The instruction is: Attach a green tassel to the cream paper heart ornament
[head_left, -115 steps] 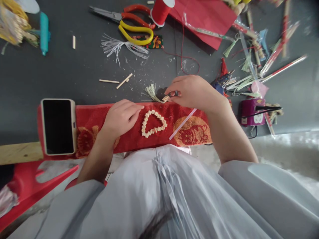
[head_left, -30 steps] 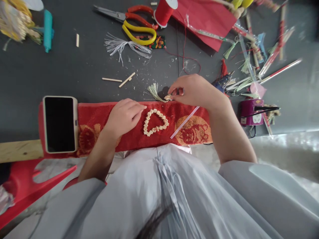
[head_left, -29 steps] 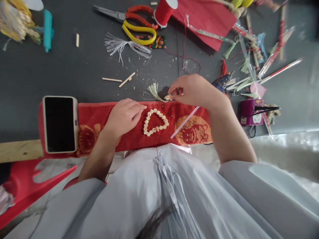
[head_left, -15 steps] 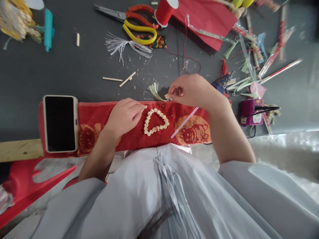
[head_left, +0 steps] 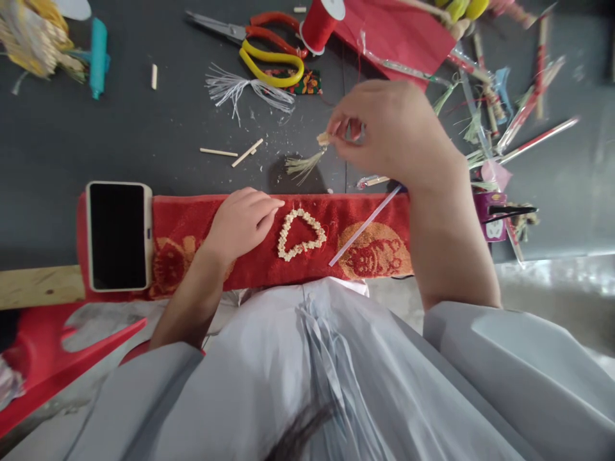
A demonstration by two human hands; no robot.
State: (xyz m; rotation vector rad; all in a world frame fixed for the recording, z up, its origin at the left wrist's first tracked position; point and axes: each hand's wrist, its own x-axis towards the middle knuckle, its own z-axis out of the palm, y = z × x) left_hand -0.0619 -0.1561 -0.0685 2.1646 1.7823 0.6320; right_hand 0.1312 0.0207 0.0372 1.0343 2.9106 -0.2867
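Observation:
My right hand point(head_left: 384, 128) is raised over the dark table, thumb and fingers pinched on a small pale piece with a tassel point(head_left: 305, 165) hanging from it. The tassel's pale green threads spread to the left. My left hand point(head_left: 243, 221) lies on the red towel point(head_left: 254, 266), fingers stretched out and holding nothing. Just right of its fingertips is a loop of small cream beads point(head_left: 283, 237), bent into a rough triangle. A thin pinkish-white stick point(head_left: 362, 227) lies slantwise across the towel, below my right wrist.
A black-screened device point(head_left: 118, 237) sits at the towel's left end. Farther back are scissors point(head_left: 271, 61), a red thread spool point(head_left: 321, 25), a bundle of white threads point(head_left: 250, 89) and short wooden sticks point(head_left: 247, 152). Tassels and wrapped sticks point(head_left: 533, 96) clutter the right side.
My right hand has risen away from the towel's edge, lifting the tassel off the table. A small clear-wrapped item now shows beneath it. My left hand has stayed in place.

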